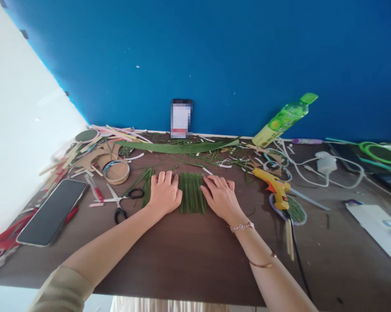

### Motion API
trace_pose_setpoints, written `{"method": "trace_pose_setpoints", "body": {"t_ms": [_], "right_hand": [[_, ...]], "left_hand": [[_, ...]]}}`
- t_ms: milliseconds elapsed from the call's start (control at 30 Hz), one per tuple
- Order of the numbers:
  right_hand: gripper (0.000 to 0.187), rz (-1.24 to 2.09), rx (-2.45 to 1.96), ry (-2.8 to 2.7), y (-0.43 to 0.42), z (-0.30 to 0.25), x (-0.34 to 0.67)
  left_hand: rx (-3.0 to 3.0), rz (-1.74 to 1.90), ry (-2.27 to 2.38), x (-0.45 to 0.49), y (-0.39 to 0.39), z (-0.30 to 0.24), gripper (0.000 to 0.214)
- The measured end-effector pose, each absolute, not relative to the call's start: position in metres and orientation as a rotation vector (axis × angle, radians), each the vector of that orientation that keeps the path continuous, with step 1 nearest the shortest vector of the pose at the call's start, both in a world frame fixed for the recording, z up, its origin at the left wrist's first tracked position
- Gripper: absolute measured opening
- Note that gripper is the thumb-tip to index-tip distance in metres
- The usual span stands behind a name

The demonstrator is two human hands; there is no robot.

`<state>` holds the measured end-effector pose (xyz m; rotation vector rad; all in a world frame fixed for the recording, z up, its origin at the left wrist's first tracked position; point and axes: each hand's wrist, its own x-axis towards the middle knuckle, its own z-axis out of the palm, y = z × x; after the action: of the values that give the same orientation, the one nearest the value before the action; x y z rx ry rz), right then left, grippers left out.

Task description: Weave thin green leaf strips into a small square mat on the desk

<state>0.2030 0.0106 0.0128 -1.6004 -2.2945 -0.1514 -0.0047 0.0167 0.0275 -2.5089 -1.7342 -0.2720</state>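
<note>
Green leaf strips, cut narrow and laid side by side into a flat mat, at the middle of the brown worktop; I log their long axis as running straight away from me, toward the blue wall, with the mat's near edge roughly level with both wrists. Left hand: palm down, spread flat, gripping nothing, its thumb side touching the mat's left edge. Right hand: likewise flat and holding nothing, its fingers angled inward onto the mat's upper right corner. The mat thus lies between the two hands, equally near each. Loose strips lie just beyond the left hand, beside the scissors. A long whole leaf lies crosswise farther back, at right angles to the mat. Yellow glue gun sits near the right hand, apart from it, its cord trailing toward me. Dark phone lies face up at the left edge; a second phone leans on the wall; a green bottle leans at the right. Not determinable from my seat: whether the fingertips press on the outer strips or merely rest against them, whether the strips are joined, and what the palms cover.
</note>
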Motion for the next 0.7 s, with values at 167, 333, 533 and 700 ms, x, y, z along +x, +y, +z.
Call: {"method": "trace_pose_setpoints", "body": {"t_ms": [167,333,533,700], "right_hand": [[0.041,-0.203,-1.666,-2.303,0.0103,0.0169,0.2034],[0.044,-0.271,-1.699,-2.334,0.0092,0.0154,0.2],[0.051,-0.312,-1.732,-2.34,0.0085,0.015,0.1943],[0.052,-0.322,-1.746,-2.346,0.0094,0.0181,0.1958]], "left_hand": [[-2.516,-0.297,-1.727,-0.004,0.0176,0.0275,0.044],[-2.5,-0.309,-1.745,-0.0041,0.0178,0.0284,0.045],[-2.5,-0.301,-1.783,-0.0022,0.0172,0.029,0.048],[-2.517,-0.297,-1.792,-0.0012,0.0168,0.0292,0.049]]}}
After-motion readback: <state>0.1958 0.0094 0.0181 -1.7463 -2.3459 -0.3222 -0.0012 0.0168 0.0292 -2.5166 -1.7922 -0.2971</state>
